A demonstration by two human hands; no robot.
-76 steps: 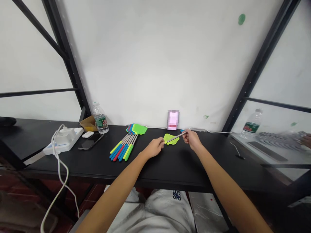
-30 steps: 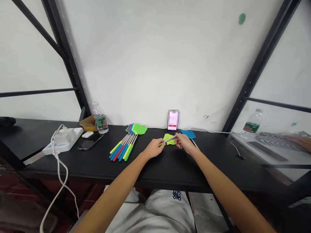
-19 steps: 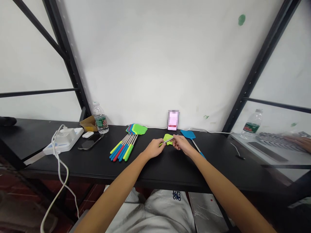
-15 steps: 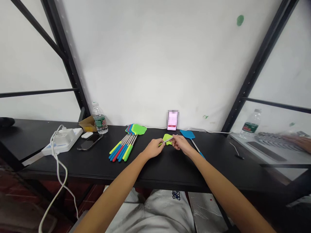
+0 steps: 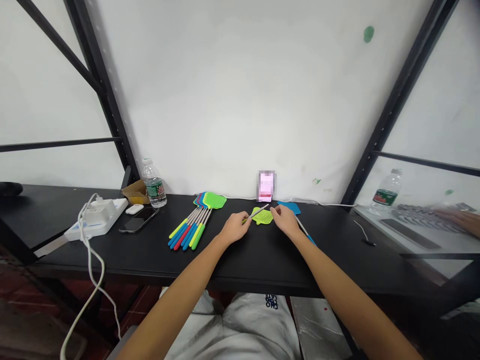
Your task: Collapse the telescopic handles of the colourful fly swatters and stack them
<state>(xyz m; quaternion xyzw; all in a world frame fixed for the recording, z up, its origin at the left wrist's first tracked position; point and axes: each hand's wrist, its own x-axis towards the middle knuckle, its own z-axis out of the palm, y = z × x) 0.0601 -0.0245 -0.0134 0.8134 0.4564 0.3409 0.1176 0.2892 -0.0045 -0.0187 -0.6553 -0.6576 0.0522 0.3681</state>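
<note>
My left hand [image 5: 235,227] is closed around the yellow-green grip of a fly swatter handle [image 5: 258,213], its thin metal rod slanting up to the right. A loose yellow-green swatter head [image 5: 263,216] lies on the table, partly beneath the rod. My right hand [image 5: 285,220] is just right of this head, apart from the rod's tip. Its fingers are bent and loosely apart, with nothing visible in them. Behind and beside the right hand is a blue fly swatter [image 5: 292,207], partly covered by it. To the left, several colourful fly swatters [image 5: 193,222] lie fanned out.
A phone [image 5: 266,186] with a lit, blurred screen leans on the wall. On the left stand a water bottle [image 5: 153,185], a dark phone [image 5: 139,220] and a white power strip [image 5: 95,220] with cables. A short cable [image 5: 367,240] lies right, near another person's hand [image 5: 459,220].
My right hand has let go of the metal rod and moved slightly right. The rod now points up more steeply, and more of the yellow-green head shows.
</note>
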